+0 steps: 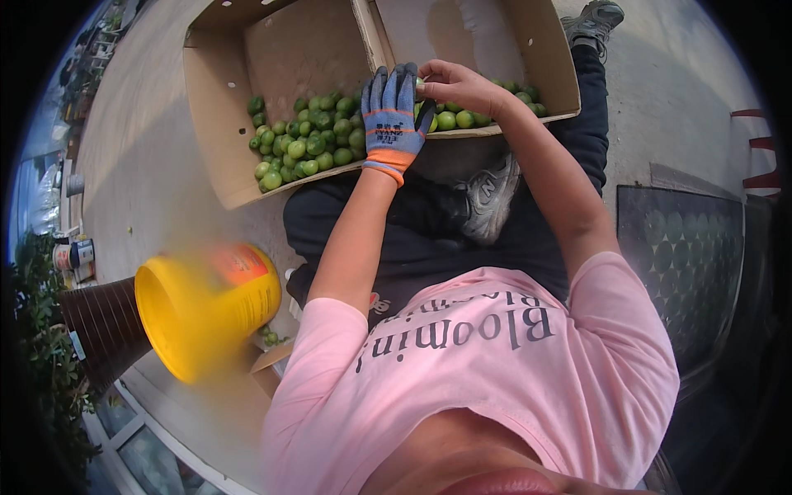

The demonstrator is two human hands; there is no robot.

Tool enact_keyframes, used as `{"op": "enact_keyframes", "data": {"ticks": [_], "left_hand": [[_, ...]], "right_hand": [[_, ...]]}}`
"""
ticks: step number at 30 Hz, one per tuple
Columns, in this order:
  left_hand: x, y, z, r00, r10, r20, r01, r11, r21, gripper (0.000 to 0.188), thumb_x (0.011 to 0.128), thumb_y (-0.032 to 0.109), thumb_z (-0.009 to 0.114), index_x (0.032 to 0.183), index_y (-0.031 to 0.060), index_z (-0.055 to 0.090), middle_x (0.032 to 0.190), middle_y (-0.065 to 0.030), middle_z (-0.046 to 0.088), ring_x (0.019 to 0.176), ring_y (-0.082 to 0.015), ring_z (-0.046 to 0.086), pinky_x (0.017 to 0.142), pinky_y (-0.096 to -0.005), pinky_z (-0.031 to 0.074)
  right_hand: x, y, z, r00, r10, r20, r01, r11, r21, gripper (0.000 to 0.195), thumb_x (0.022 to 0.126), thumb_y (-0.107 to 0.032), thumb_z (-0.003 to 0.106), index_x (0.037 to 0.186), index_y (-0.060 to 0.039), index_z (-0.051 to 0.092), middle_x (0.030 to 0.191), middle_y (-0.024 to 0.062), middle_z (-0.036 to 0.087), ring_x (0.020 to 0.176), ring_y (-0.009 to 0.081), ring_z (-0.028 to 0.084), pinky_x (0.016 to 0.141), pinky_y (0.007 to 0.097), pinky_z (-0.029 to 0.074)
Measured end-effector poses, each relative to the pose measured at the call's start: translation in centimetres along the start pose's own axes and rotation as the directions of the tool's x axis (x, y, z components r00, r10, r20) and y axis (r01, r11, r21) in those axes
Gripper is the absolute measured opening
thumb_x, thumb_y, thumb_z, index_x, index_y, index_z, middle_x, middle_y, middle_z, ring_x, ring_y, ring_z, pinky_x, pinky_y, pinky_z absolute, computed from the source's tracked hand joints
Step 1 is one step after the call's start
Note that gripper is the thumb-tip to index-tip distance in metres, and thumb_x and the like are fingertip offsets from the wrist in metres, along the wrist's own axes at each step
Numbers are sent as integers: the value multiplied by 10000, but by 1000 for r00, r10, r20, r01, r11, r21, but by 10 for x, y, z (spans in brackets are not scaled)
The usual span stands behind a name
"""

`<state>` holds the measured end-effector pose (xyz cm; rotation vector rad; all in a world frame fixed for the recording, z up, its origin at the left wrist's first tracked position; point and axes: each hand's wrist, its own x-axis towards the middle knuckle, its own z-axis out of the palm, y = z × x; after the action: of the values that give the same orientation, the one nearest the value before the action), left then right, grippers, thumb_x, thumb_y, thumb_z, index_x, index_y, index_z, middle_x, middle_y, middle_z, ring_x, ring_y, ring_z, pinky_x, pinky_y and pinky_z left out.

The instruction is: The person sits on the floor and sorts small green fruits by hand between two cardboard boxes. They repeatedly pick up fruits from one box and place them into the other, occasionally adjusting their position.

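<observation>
A shallow cardboard box (223, 130) lies before me, split by a cardboard divider (366, 31). Many small green citrus fruits (297, 148) are heaped along the near side of its left compartment. More green citrus fruits (465, 119) lie along the near edge of the right compartment. My left hand (391, 124), in a blue and orange work glove with dark fingertips, is over the near end of the divider, fingers straight and palm hidden. Bare, my right hand (461, 88) meets it at the fingertips, pinching a small green citrus fruit (420, 81) that is mostly covered.
A yellow plastic bucket (247, 303) lies on its side at the left, against a dark brown ribbed container (108, 328). My folded legs (396, 216) are under the near box edge. At the right is a dark mat (680, 247); leafy plants (43, 346) line the left.
</observation>
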<state>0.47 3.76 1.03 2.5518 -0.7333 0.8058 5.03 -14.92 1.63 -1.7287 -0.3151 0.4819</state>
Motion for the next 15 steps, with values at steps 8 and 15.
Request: {"op": "enact_keyframes", "data": {"ticks": [8,15], "left_hand": [[-3,-4,-2,964,-185,-191,148,970,-192,560,878,141,666,1399,48,483,1312,-216,547,1212,-398,513,1041,-479,407],[-15,-57,-15,556,-784,-275,743,617,-258,742,887,231,692,1498,27,325,1497,-241,383,1339,-409,416,1105,-480,369]], "right_hand": [[-29,14,-8,991,-35,-129,8,979,-204,440,929,-322,657,1250,-23,617,1133,154,689,1061,236,647,923,362,508],[-70,37,-97,914,9,-405,-195,885,-423,386,912,-296,646,1194,-33,649,1058,149,713,1012,273,672,907,370,513]]}}
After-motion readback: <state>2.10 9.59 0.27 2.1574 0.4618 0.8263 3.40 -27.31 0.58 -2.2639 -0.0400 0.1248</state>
